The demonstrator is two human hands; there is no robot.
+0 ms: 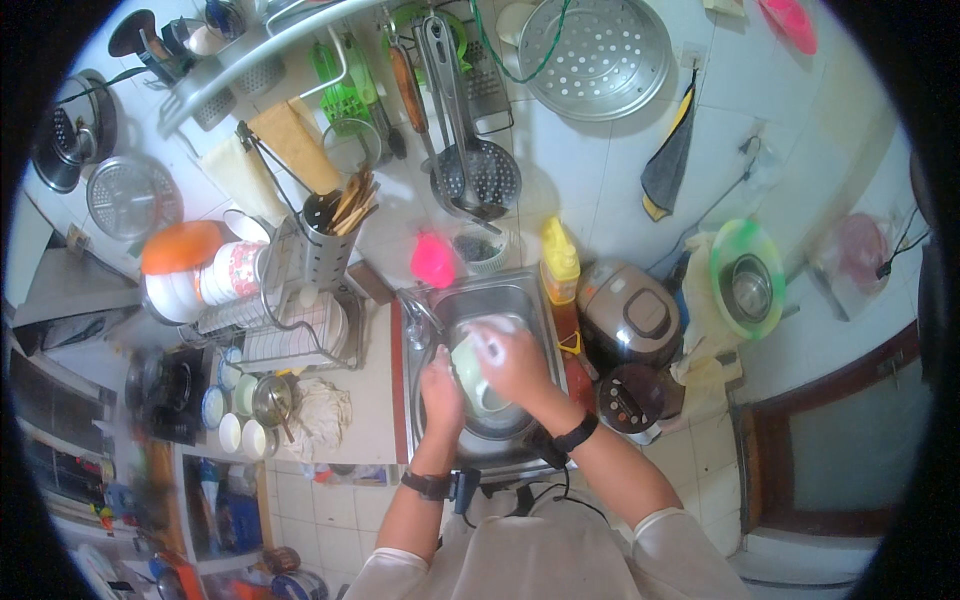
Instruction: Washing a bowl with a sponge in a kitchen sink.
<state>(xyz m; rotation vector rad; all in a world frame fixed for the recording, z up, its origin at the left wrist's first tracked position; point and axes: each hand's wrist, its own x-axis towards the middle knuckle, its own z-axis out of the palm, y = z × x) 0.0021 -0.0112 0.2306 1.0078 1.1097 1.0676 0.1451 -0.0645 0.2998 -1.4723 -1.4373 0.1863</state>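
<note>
Over the stainless steel sink, my left hand grips the left edge of a pale green dish, which is tilted. My right hand lies against the dish's upper right side, with white suds on its fingers. Motion blurs those fingertips, and I cannot tell whether they hold a sponge or cloth. Below the dish, part of another pale bowl shows in the basin. The faucet stands at the sink's left rim, close to my left hand.
Left of the sink are a dish rack, a crumpled cloth and several small bowls. A yellow bottle, a rice cooker and a dark round appliance stand at the right. Utensils hang above.
</note>
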